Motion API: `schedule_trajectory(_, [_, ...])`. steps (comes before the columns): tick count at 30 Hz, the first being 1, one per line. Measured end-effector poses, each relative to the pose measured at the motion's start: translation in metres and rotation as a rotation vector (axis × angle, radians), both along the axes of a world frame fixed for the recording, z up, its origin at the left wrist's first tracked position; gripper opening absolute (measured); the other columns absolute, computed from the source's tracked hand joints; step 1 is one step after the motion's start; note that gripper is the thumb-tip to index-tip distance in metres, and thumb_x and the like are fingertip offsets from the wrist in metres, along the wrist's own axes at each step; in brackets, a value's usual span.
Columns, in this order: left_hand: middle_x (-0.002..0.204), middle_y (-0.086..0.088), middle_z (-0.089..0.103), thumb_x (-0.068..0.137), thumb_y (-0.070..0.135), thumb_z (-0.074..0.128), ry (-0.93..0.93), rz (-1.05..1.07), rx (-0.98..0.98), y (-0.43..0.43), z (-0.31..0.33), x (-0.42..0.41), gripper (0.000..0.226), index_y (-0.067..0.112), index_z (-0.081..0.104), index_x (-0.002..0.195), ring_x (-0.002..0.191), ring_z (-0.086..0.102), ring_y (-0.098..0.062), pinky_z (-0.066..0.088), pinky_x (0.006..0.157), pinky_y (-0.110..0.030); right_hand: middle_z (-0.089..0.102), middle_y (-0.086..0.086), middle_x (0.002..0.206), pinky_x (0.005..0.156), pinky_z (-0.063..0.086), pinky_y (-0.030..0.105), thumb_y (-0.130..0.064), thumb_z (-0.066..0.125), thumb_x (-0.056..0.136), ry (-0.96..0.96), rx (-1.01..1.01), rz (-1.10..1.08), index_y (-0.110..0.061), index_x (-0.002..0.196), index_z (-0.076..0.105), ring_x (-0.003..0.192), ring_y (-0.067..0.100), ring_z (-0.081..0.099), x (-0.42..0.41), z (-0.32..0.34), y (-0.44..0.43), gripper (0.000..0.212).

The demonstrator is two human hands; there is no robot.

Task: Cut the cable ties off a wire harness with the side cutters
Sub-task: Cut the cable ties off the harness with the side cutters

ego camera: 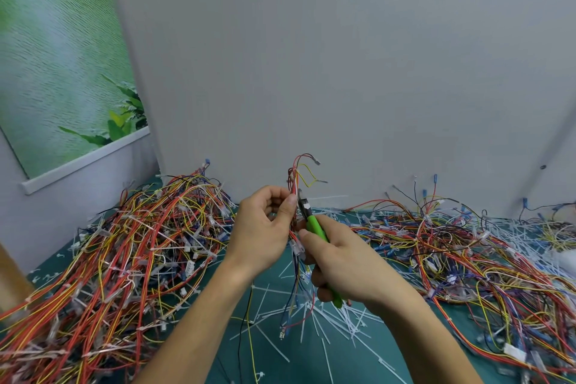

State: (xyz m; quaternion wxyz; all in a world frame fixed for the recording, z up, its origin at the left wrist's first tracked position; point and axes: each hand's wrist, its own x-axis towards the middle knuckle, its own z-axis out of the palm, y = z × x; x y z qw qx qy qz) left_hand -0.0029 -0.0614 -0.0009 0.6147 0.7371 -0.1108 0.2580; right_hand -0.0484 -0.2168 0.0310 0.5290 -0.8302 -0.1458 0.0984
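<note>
- Left hand [265,227]: raised over the worktop [280,365], thumb and curled fingers pinching a wire harness [294,178] and holding it roughly upright.
- Wire harness: thin red, yellow and blue wires. Its upper ends fan out above the left hand, 2 of them tipped with small terminals. Its lower ends hang down between the 2 hands towards the worktop, with a clear connector [296,248] partway down.
- Right hand [346,262]: fingers wrapped round the green handles of the side cutters [313,223], thumb laid along the top.
- Side cutters: the dark head points up and to the left and sits against the harness just beside the left thumb. How far the jaws are apart cannot be told, and the tie itself is too small to pick out.
- Worktop: teal surface. Loose white cable ties [336,324] lie scattered across its middle, below the hands.
- Left side: 1 large heap of harnesses [124,259], mostly red and yellow.
- Right side: a flatter spread of wires [467,259] mixed with white ties.
- Behind: grey wall [343,72]; a hanging picture with green leaves [62,56] at upper left.
</note>
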Motion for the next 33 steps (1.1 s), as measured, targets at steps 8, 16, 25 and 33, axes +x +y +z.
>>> schedule_trajectory(8, [0.084,0.015,0.073,0.095,0.021,0.070,0.015,-0.032,0.000,0.0009,-0.0021,0.0004,0.014,0.032,0.068,0.087,0.079,0.067,-0.003,0.055,0.072,-0.017,0.054,0.010,0.088,0.053,0.054,0.033,-0.035,0.054,0.104,0.077,0.060,0.045,-0.019,0.095,0.051,0.060,0.017,0.057,-0.0018,0.0048,0.0002,0.019])
schedule_trajectory(16, [0.085,0.013,0.073,0.095,0.017,0.069,0.023,-0.026,0.006,0.0002,-0.0005,-0.0017,0.013,0.028,0.068,0.088,0.077,0.066,0.000,0.054,0.072,-0.016,0.053,0.009,0.082,0.050,0.049,0.033,-0.038,0.048,0.106,0.019,-0.016,0.023,-0.010,0.101,0.048,0.053,0.021,0.053,0.0024,-0.0001,-0.0031,0.028])
schedule_trajectory(25, [0.080,0.019,0.072,0.095,0.014,0.069,0.024,-0.027,-0.035,-0.0023,0.0016,-0.0017,0.014,0.026,0.067,0.088,0.075,0.065,0.002,0.053,0.073,-0.013,0.053,0.005,0.078,0.051,0.047,0.036,-0.033,0.048,0.107,0.057,0.081,0.016,-0.010,0.101,0.049,0.051,0.021,0.052,0.0013,-0.0015,-0.0018,0.024])
schedule_trajectory(33, [0.087,0.014,0.072,0.096,0.021,0.068,0.034,-0.038,0.026,0.0003,-0.0031,0.0001,0.010,0.030,0.067,0.091,0.083,0.067,-0.005,0.055,0.077,-0.021,0.054,0.007,0.091,0.055,0.054,0.036,-0.037,0.053,0.106,0.144,0.104,0.075,-0.014,0.102,0.052,0.066,0.020,0.057,-0.0020,0.0073,-0.0030,0.024])
